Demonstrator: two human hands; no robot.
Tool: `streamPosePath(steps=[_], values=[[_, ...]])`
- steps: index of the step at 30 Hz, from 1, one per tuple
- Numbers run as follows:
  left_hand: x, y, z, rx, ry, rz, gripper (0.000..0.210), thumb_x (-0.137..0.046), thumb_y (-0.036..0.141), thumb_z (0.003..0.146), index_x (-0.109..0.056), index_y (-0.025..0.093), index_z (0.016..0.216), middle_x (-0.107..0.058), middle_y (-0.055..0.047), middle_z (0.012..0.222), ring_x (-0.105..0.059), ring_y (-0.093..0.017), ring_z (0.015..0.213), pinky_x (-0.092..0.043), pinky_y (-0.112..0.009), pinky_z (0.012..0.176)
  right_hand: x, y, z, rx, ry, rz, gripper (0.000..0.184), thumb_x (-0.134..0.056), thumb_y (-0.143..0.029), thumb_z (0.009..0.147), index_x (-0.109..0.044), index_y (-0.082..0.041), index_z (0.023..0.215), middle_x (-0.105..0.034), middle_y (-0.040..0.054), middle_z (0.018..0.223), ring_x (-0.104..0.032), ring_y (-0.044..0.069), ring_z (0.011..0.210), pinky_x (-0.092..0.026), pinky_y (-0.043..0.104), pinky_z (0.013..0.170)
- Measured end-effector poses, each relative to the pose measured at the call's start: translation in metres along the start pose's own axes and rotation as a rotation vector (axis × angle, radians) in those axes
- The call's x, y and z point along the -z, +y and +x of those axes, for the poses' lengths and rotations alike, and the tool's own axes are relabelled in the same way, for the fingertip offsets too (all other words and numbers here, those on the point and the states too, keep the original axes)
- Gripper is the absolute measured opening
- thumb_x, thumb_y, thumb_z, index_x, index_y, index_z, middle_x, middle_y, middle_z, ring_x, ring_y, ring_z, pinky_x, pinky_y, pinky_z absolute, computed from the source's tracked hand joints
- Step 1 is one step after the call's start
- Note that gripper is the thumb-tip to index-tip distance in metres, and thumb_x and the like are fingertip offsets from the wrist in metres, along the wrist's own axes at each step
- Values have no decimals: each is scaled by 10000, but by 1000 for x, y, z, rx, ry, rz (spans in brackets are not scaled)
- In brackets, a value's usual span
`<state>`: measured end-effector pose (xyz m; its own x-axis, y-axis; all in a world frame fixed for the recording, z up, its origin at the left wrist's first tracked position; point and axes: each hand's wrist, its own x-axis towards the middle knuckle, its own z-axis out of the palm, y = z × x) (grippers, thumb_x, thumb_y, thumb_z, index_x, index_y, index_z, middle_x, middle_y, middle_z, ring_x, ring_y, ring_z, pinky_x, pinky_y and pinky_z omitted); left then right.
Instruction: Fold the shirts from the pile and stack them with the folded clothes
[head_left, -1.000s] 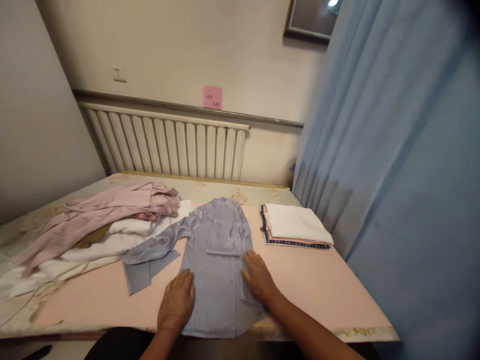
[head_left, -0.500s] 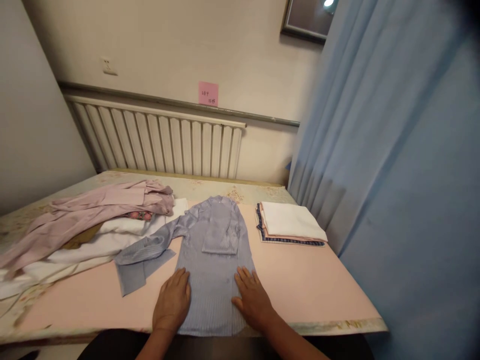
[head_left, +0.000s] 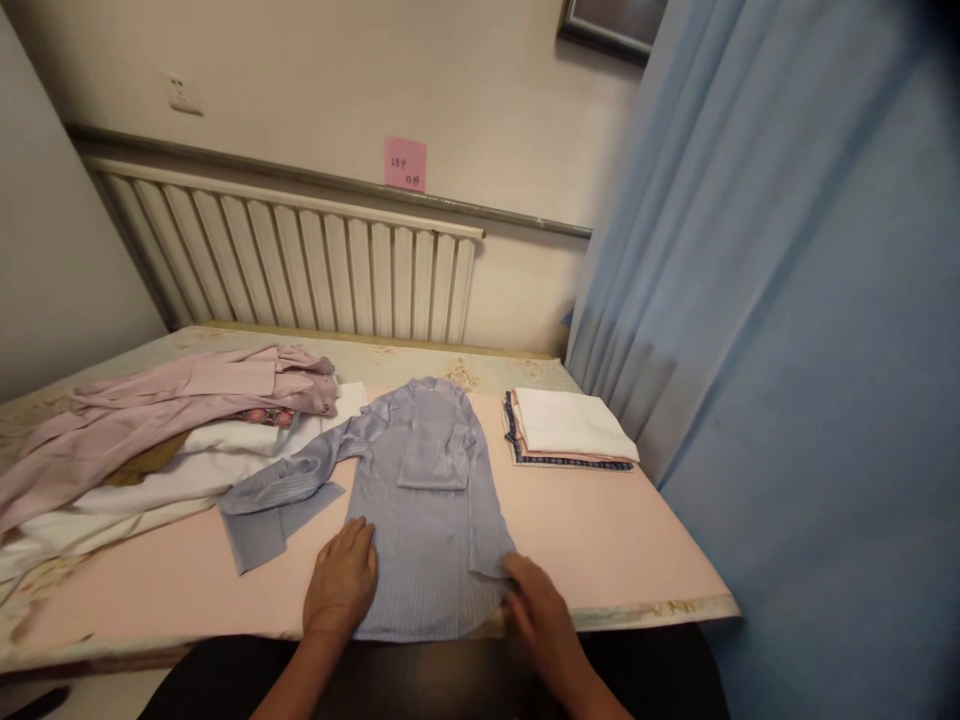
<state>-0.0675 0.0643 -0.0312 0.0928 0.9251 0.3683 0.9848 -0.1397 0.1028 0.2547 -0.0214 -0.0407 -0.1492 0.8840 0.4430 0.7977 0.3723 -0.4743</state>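
Your blue-grey striped fabric shirt (head_left: 412,560) runs lengthwise away from your fingers (head_left: 361,532): left hand (head_left: 340,582) flat, gripping nothing; right hand (head_left: 546,615) half-curled at one cuff (head_left: 489,566), grip unclear.

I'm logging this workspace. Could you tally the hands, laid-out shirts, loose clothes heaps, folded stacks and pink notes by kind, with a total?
Left hand and right hand: 2
Laid-out blue shirt: 1
Loose clothes heap: 1
Folded stack: 1
Pink note: 1
Total: 6
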Motion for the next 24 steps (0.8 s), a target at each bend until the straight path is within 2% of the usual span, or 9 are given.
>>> streamPosePath(steps=[3, 6, 8, 18, 24], values=[[2, 1, 0, 7, -3, -19, 357, -401, 203, 896, -588, 152, 1195, -585, -107, 1294, -493, -238, 1236, -349, -380, 1044, 15, 12, 14, -228, 135, 26, 347, -387, -261, 900, -640, -183, 1124, -668, 103, 1117, -617, 224, 1053, -491, 375, 948], [4, 2, 1, 12, -11, -38, 355, -400, 200, 894, -588, 161, 1192, -582, -111, 1294, -494, -244, 1232, -355, -393, 1039, 21, 20, 30, -425, 116, 53, 323, -404, -261, 849, -681, -184, 995, -707, 89, 991, -660, 220, 921, -519, 339, 855], [4, 2, 1, 12, -15, -42, 353, -399, 196, 893, -589, 160, 1188, -583, -114, 1290, -496, -246, 1228, -360, -396, 1033, 19, 21, 34, -489, 66, 49, 316, -411, -254, 822, -689, -197, 962, -719, 66, 926, -670, 213, 862, -517, 320, 810], [2, 1, 0, 5, -15, -21, 355, -403, 196, 892, -583, 155, 1195, -580, -105, 1295, -492, -235, 1225, -349, -385, 1042, 7, 0, 38, -517, -88, -50, 264, -477, -266, 827, -628, -210, 1037, -675, 8, 747, -644, 186, 738, -439, 256, 676], [3, 2, 0, 11, -16, -48, 358, -409, 192, 883, -588, 153, 1191, -586, -113, 1285, -491, -241, 1230, -350, -389, 1043, 7, -5, 43, -530, -180, -165, 326, -485, -234, 795, -589, -215, 1104, -702, 30, 831, -656, 206, 788, -415, 260, 643]])
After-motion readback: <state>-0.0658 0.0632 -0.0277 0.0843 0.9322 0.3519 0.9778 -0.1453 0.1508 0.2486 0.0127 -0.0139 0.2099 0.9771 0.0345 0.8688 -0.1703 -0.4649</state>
